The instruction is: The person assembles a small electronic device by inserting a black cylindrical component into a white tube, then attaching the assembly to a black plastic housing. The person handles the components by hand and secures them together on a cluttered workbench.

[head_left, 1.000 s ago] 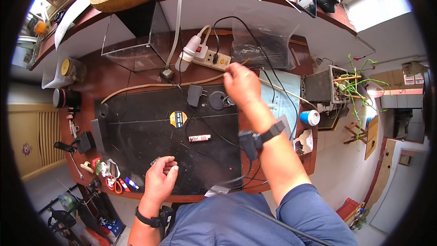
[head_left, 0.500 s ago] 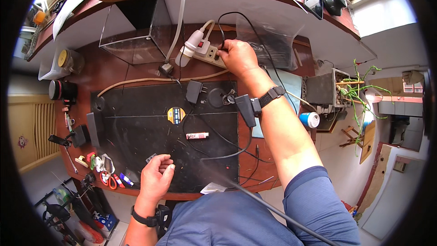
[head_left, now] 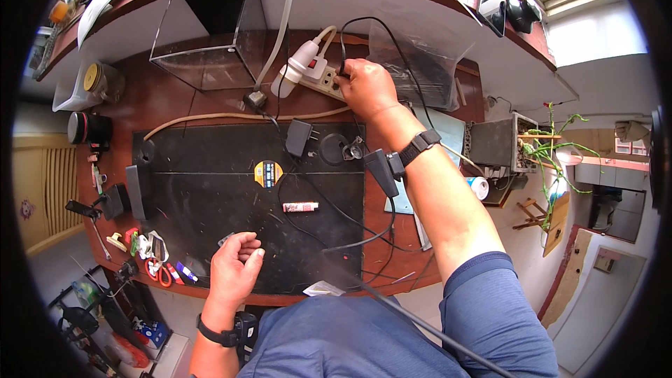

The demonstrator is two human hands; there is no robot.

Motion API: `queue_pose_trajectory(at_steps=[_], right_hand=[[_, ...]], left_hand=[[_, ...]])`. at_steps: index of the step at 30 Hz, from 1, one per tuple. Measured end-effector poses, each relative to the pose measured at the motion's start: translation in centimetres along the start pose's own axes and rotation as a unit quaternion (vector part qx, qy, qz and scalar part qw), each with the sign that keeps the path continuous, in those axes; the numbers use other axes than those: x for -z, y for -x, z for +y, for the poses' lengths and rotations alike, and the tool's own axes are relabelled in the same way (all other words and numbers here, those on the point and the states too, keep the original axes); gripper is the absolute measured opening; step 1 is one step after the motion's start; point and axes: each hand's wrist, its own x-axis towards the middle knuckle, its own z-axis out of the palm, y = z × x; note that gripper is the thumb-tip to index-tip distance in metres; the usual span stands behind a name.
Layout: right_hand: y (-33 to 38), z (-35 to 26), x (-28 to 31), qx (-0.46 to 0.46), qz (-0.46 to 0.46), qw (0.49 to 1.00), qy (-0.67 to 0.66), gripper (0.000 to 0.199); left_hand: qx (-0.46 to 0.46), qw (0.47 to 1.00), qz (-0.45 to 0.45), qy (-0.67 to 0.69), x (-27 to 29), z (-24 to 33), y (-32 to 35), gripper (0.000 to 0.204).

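At the right end of the white power strip, my right hand is closed around the plug of a black cord. My fingers hide most of that plug, so how deep it sits cannot be seen. A fat white plug and a smaller one with a red switch occupy the strip's other end. My left hand hovers loosely curled by the front of the black mat, thumb apart from the fingers. A small dark piece shows just behind its fingers; whether they touch it is unclear.
On the mat lie a black power adapter, a round yellow-and-black sticker and a small pink-and-white tube. Loose cables cross its right half. A glass tank stands behind; red-handled scissors lie front left.
The whole view has shifted slightly. My right hand stays at the power strip with the plug, and my left hand keeps nearly the same place and pose.
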Motion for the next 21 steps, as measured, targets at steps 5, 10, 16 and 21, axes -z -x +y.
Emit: queue_pose_trajectory(at_steps=[5,10,16,21], right_hand=[[0.0,0.3,0.5,-0.021,-0.029,0.999,-0.013,0.02],[3.5,3.2,0.5,-0.027,0.033,0.998,-0.04,0.027],[5.0,1.6,0.9,-0.046,-0.075,0.994,0.063,0.031],[4.6,1.5,1.2,-0.025,-0.12,0.986,0.114,0.03]], left_hand=[[-0.009,1.0,-0.003,-0.005,-0.1,0.7,0.2,0.031],[-0.009,1.0,-0.001,0.004,0.1,0.3,0.5,0.031],[-0.015,1.0,0.001,0.001,0.0,0.1,0.6,0.031],[-0.026,1.0,0.01,-0.002,-0.1,0.0,0.6,0.032]])
